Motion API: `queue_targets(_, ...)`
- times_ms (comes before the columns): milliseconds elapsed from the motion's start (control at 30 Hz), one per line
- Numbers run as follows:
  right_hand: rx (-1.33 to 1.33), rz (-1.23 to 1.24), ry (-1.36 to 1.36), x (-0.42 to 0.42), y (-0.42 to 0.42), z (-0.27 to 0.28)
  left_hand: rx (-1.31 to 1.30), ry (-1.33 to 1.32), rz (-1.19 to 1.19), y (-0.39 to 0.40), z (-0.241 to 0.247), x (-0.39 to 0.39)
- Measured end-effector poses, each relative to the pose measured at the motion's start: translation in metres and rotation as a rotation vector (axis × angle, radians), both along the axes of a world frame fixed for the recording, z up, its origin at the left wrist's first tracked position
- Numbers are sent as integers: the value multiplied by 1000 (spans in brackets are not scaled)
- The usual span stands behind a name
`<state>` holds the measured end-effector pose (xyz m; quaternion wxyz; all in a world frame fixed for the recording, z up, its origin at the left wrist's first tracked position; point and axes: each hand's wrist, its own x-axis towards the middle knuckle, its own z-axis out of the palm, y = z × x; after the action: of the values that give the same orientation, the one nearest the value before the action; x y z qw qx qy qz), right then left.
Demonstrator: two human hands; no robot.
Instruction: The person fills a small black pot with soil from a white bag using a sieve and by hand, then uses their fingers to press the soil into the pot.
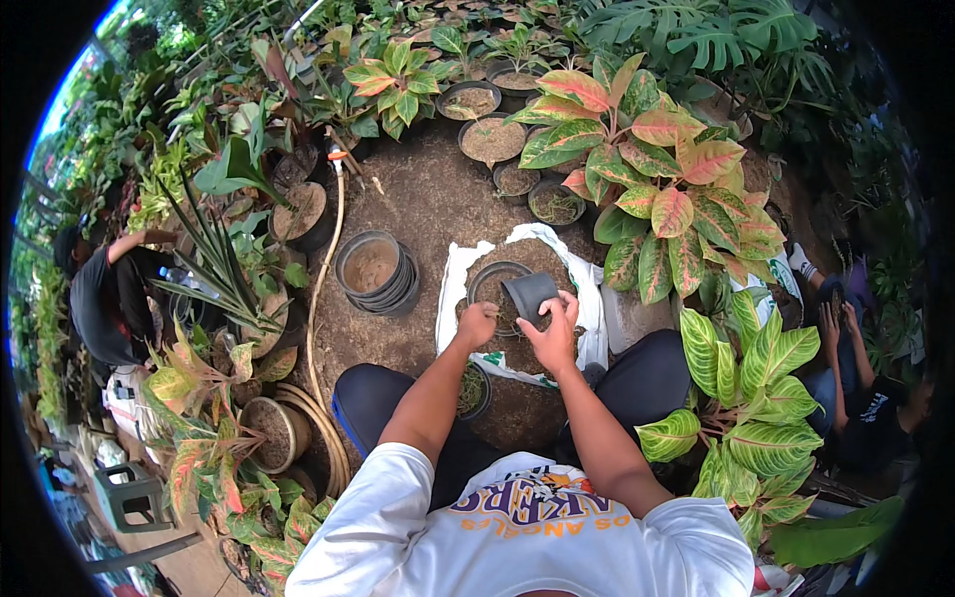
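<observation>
My right hand (pixel 553 332) grips a small black plastic plant pot (pixel 530 292), which is tilted over a larger round black pot (pixel 481 276) holding soil. To its left, my left hand (pixel 477 324) is over the near left rim of that larger pot, fingers bent together; whether it pinches anything is too small to tell. Around the pot lies an open white plastic sack (pixel 595 287) with its edges rolled down. Below my left hand, partly behind my forearm, a dark pot with thin green plants (pixel 471 389) stands near my leg.
A stack of black pots (pixel 377 272) stands left of the sack, beside a pale hose (pixel 322 283). Potted aglaonemas with red-green leaves (pixel 671 209) and green leaves (pixel 768 403) crowd the right. Soil-filled pots (pixel 492 139) stand ahead. One person sits at far left, another at far right.
</observation>
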<state>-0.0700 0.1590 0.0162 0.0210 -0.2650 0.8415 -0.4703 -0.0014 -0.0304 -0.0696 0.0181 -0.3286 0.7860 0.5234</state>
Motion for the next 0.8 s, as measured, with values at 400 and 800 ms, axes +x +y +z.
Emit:
queue_targets(400, 25, -44, 14, 1, 1, 3, 9, -5, -13, 4, 0, -2)
queue_targets(800, 257, 195, 214, 6, 4, 28, -64, -46, -53, 4, -2, -4)
